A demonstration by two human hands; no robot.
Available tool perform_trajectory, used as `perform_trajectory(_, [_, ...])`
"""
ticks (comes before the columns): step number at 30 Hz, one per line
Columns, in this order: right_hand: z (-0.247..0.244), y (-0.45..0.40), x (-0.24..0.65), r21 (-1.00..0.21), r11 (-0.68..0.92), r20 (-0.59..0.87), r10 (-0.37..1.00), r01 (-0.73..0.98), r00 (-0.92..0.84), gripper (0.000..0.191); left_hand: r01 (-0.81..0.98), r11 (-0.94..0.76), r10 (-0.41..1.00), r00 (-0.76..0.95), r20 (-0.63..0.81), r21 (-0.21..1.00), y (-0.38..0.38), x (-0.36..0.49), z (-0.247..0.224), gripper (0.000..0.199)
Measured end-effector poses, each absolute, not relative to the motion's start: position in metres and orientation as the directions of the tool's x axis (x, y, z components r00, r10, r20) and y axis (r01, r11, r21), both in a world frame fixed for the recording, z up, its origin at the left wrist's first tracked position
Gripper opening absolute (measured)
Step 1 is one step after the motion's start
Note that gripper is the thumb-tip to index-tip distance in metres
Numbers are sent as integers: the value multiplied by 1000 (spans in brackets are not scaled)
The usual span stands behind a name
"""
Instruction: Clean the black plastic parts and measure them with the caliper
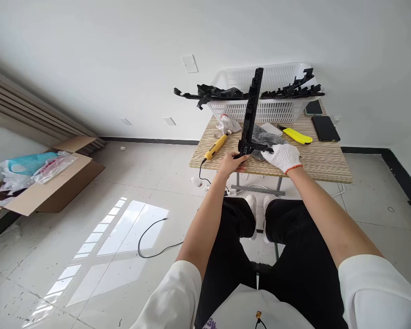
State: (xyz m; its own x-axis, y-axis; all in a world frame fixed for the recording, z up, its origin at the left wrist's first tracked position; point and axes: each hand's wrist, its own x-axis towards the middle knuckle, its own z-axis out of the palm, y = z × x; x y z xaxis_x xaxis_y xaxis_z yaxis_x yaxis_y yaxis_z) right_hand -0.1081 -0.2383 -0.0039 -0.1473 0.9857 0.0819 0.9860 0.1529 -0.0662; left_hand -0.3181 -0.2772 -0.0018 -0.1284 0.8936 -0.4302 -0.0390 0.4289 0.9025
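Observation:
A long black plastic trim piece (pixel 250 114), with a short side arm at its lower end, slants up over the table toward the basket. My left hand (pixel 230 164), bare, is closed on its lower end at the table's front edge. My right hand (pixel 281 158) wears a white knit glove with an orange cuff edge; its fingers close at the tip of the side arm. Under the piece lies a grey cloth (pixel 269 137). Left of it is a yellow corded tool (pixel 216 146), and a crumpled white glove (pixel 228 124) lies behind that.
A white plastic basket (pixel 277 111) with black plastic parts (pixel 222 92) across it stands at the table's back. A yellow utility knife (pixel 297 135) and a black phone (pixel 325 128) lie right. An open cardboard box (pixel 60 178) and a black cable (pixel 154 255) are on the floor.

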Motion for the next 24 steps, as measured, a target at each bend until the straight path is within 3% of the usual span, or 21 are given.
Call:
perform_trajectory(4, [-5, -239, -108, -82, 149, 114, 984, 985, -140, 69, 39, 388, 921, -67, -385, 921, -276, -320, -4, 48])
perform_trajectory(24, [-4, -241, -108, -91, 155, 146, 979, 984, -141, 72, 72, 364, 930, -76, -359, 929, -278, -319, -7, 37])
